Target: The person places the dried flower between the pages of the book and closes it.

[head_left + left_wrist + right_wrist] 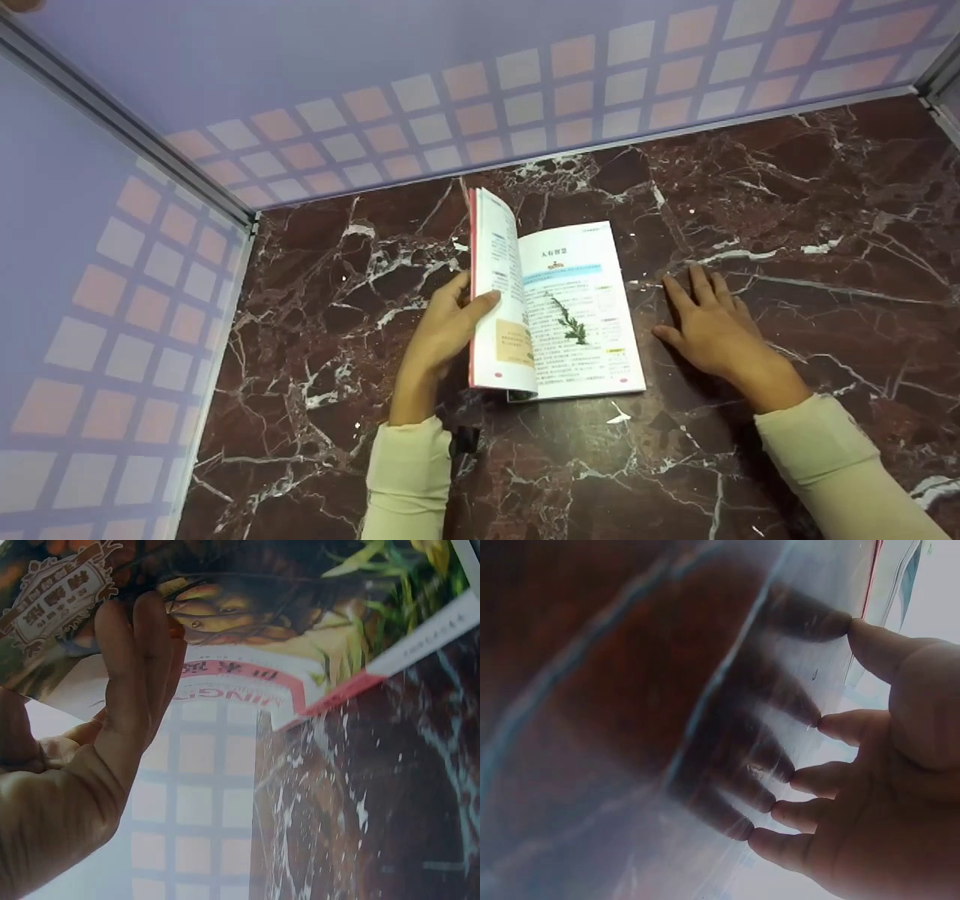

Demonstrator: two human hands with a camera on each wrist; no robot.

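Note:
An open book [501, 352] lies on the dark marbled table, its left part raised nearly upright. My left hand [446, 322] grips that raised part, thumb on the printed page and fingers behind the cover. In the left wrist view the fingers press against the colourful cover [247, 607]. On the flat right-hand page [555, 375] lies a small green leafy sprig [570, 321]. To the right of the book my right hand [712, 330] rests on the table, fingers spread and holding nothing. Its fingertips touch the glossy surface in the right wrist view.
The marbled table [337, 465] shows white veins and reflections. Panels with pink and white squares stand along its back [420, 97] and left side [105, 360]. A small black object [466, 439] sits beside the left sleeve. White flecks dot the surface.

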